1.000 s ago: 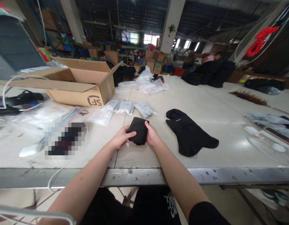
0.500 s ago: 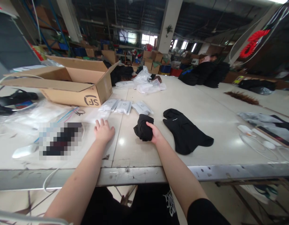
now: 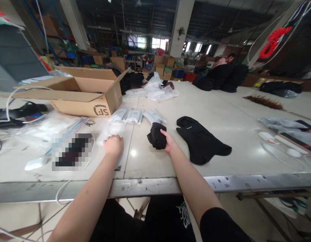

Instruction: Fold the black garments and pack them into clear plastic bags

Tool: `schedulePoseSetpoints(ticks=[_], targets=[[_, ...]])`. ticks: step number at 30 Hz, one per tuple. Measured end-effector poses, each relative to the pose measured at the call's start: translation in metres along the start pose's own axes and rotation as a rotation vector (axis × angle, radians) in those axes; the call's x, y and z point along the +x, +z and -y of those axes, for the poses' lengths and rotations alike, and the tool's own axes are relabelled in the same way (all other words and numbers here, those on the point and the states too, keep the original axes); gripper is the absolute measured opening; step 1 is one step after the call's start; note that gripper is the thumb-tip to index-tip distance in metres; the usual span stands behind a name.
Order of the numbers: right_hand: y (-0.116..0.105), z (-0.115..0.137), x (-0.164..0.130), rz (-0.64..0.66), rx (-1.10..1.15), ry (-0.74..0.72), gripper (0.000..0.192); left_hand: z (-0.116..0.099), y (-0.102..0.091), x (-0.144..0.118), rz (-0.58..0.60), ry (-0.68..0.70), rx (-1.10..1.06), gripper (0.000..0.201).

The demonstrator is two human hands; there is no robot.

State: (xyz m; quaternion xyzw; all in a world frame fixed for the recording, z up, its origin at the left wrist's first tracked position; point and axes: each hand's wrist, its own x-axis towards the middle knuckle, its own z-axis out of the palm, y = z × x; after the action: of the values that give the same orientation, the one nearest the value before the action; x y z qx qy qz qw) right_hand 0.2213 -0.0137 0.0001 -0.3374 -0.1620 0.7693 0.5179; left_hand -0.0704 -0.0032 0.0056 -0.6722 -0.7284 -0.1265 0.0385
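My right hand (image 3: 169, 143) is closed around a bunched-up black cloth (image 3: 157, 136), thumb on its near right side, just above the table. My left hand (image 3: 113, 145) has its fingers curled down onto a clear plastic bag (image 3: 111, 130), which lies wrinkled beneath and beyond the knuckles; the fingertips are hidden. To the right lies a flat black fabric piece (image 3: 202, 143), shaped like a hood or balaclava, with a small white mark. Beyond my hands, white packets (image 3: 133, 116) with a small printed emblem rest in a row.
An open cardboard box (image 3: 84, 106) stands at the back left. A heap of clear plastic (image 3: 156, 90) lies farther back, near stacked black goods (image 3: 218, 77). On the right are a phone-like device (image 3: 296, 143) and a white cable (image 3: 278, 154). The metal table edge (image 3: 150, 187) runs in front.
My left hand's spread fingers have curled in on the plastic bag, which is now more wrinkled. My right hand still holds the black cloth, turned slightly. The view has shifted a little.
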Motion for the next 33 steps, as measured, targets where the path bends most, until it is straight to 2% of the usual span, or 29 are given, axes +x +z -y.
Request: schedulePoseSetpoints(ticks=[5,10,13,18,24,29,33], targets=[[-0.001,0.002,0.002,0.015,0.003,0.002,0.038,-0.005,-0.004,-0.005,0.124,0.057,-0.159,0.027],[0.001,0.000,-0.004,0.008,-0.090,0.060,0.028,-0.024,-0.011,-0.019,0.272,0.451,-0.408,0.013],[0.001,-0.006,-0.008,0.073,-0.225,0.058,0.025,-0.040,-0.011,-0.025,0.333,0.553,-0.432,0.010],[0.003,-0.013,-0.010,0.212,-0.437,0.013,0.034,-0.056,-0.009,-0.024,0.338,0.511,-0.346,0.018],[0.007,-0.010,-0.012,0.291,-0.526,0.056,0.045,-0.051,-0.010,-0.021,0.366,0.574,-0.438,0.019],[0.009,-0.010,-0.013,0.297,-0.586,0.081,0.045,-0.049,-0.009,-0.022,0.411,0.629,-0.484,0.031],[0.010,-0.010,-0.014,0.277,-0.585,0.081,0.046,-0.049,-0.007,-0.021,0.438,0.606,-0.522,0.031]])
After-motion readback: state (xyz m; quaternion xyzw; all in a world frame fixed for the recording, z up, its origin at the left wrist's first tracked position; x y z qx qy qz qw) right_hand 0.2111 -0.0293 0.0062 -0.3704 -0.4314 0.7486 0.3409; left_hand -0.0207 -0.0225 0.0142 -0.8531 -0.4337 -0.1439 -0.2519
